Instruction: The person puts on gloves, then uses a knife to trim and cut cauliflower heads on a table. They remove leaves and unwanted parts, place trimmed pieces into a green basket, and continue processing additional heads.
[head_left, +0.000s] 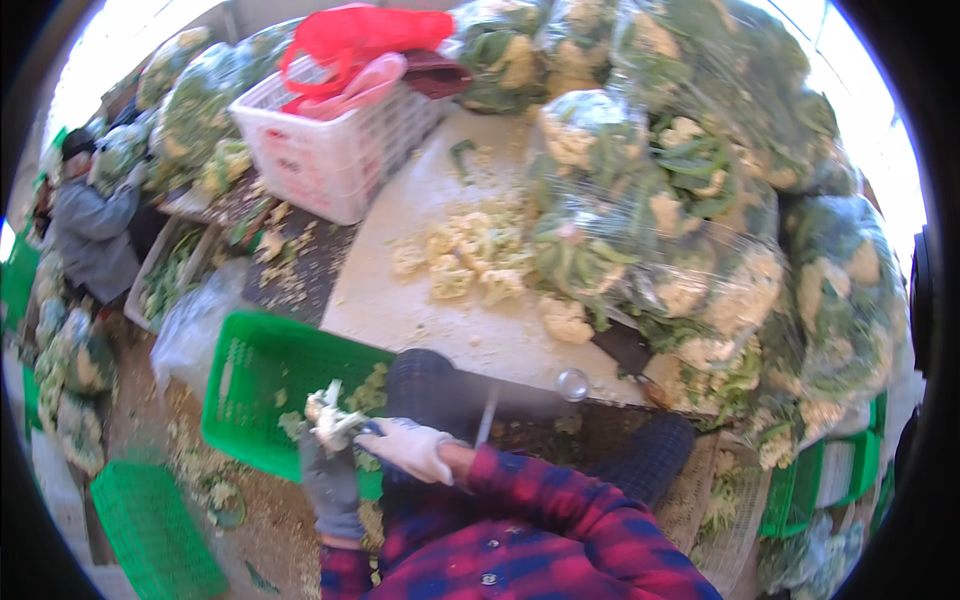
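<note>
My left hand (330, 472), in a grey glove, holds a piece of cauliflower (330, 420) with its cut stalks facing up, over the near side of a green plastic crate (262, 330). Against that piece is my right hand (412, 448), in a white glove, closed around a dark handle, seemingly of a knife; its blade cannot be made out. Some cauliflower florets (369, 390) lie in the crate. A heap of cut florets (480, 251) rests on the pale board (382, 315) beyond my knees, with one larger cauliflower piece (565, 319) at its right.
Plastic bags of cauliflower heads (675, 225) are piled at the right and back. A white basket (315, 161) with red and pink cloth stands back left. Another person (97, 217) works at far left. A second green crate (154, 529) lies on the littered floor.
</note>
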